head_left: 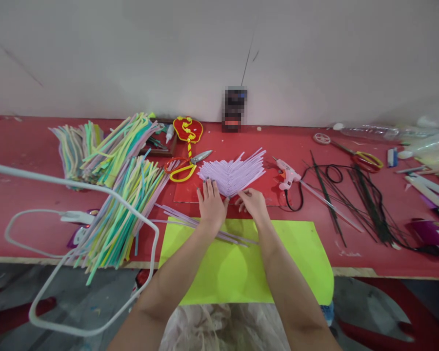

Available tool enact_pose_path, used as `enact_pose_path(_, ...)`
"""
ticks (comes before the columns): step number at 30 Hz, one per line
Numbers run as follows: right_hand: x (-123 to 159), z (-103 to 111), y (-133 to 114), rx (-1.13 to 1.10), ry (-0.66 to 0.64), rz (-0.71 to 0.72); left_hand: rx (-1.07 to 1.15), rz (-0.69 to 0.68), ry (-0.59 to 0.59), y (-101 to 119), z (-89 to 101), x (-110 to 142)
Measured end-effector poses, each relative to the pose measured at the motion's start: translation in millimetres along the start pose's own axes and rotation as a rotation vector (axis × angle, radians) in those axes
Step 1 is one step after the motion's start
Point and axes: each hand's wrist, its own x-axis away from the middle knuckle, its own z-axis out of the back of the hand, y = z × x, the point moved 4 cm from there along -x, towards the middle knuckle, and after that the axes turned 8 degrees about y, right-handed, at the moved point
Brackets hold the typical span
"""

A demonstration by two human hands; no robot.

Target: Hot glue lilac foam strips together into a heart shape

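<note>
A heart-shaped fan of lilac pipe cleaners (233, 173) lies on a red mat (269, 187) on the red table. My left hand (211, 204) rests flat on its lower left edge, fingers stretched out. My right hand (253, 202) sits at the lower tip of the shape, fingers curled and pressing there; whether it holds anything is hidden. Loose lilac pipe cleaners (205, 225) lie under my left wrist, across a yellow-green sheet (296, 263).
Piles of pastel pipe cleaners (120, 195) fill the left. Red-and-yellow scissors (185, 165) lie beside the shape, a pink glue gun (287, 173) to its right. Dark wires (358, 195), more scissors (368, 160), white cables (95, 195) and a purple box (429, 233) surround them.
</note>
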Motion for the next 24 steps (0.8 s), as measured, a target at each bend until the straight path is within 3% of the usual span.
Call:
enact_pose_path(12,-2.2,-0.9,1.5,0.046,0.013,0.013,-0.019,0.039,0.023,2.9,5.3,2.2)
enact_pose_path(24,6.5,8.0,-3.7,0.236,0.159,0.155,-0.015,0.032,0.015,1.7,2.4,1.8)
